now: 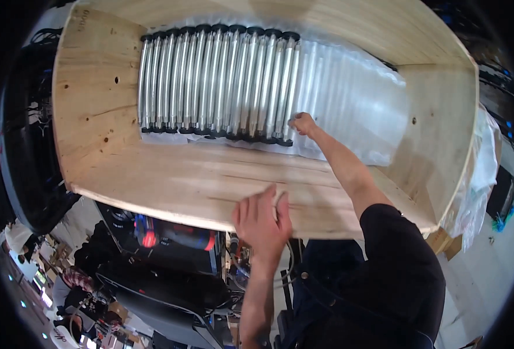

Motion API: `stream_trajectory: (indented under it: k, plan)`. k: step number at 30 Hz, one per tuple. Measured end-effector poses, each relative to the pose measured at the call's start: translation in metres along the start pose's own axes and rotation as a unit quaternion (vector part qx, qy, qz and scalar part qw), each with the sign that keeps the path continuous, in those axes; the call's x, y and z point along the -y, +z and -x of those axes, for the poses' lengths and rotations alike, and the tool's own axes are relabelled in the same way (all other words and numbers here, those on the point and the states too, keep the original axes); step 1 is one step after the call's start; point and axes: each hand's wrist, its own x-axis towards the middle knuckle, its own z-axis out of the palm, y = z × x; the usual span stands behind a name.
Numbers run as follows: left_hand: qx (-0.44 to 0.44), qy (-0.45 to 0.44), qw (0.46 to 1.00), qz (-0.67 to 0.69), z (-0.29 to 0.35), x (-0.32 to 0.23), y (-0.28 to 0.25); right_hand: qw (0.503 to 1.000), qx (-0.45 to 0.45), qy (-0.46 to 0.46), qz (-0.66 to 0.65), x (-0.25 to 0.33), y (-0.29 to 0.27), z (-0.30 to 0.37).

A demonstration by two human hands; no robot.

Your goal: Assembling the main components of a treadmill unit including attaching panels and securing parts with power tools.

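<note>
Inside a deep wooden box, a row of shiny metal rods point(219, 81) with black round ends lies side by side. My right hand point(304, 123) reaches in at the right end of this row. Its fingers are curled together beside the lower part of the last rod point(292, 90); what they pinch, if anything, is too small to make out. Translucent plastic wrap point(356, 99) spreads to the right of the rods, with faint rod shapes showing beneath part of it. My left hand point(263, 221) hovers over the near wall, thumb and fingers apart, holding nothing.
The wooden box's near wall point(170, 180) and right end wall point(440, 110) stand around the rods. Below the box are a red and black tool point(187, 235) and a black case-like object point(158, 296). Clear plastic point(481, 163) hangs outside at right. People sit farther off, lower left.
</note>
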Motion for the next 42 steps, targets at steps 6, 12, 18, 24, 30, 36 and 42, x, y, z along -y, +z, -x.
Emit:
stream_trajectory:
  k: [6,12,18,24,30,36,42]
  plan:
    - [-0.006,-0.001,1.000,-0.007,-0.018,0.002,-0.004,0.992,-0.120,0.011,-0.049,-0.027,0.052,-0.043]
    - [-0.052,-0.022,0.997,0.058,-0.017,0.003,-0.015,0.932,0.152,-0.011,-0.329,0.001,-0.031,0.052]
    - [-0.065,-0.029,0.995,0.064,0.020,0.006,-0.034,0.877,0.204,-0.056,-0.432,0.111,-0.092,0.194]
    - [-0.172,0.051,0.974,0.136,0.083,-0.009,-0.132,0.948,0.211,-0.228,-0.072,0.127,-0.078,0.480]
    - [-0.168,0.255,0.951,-0.056,0.166,-0.042,-0.262,0.868,0.440,-0.221,0.061,0.182,-0.058,0.668]
    - [0.133,0.058,0.968,0.203,0.266,-0.009,-0.351,0.808,0.454,-0.325,0.187,0.227,0.090,0.648]
    - [-0.102,-0.156,0.798,0.572,0.365,0.064,-0.314,0.837,0.448,-0.280,0.141,0.238,0.366,0.499]
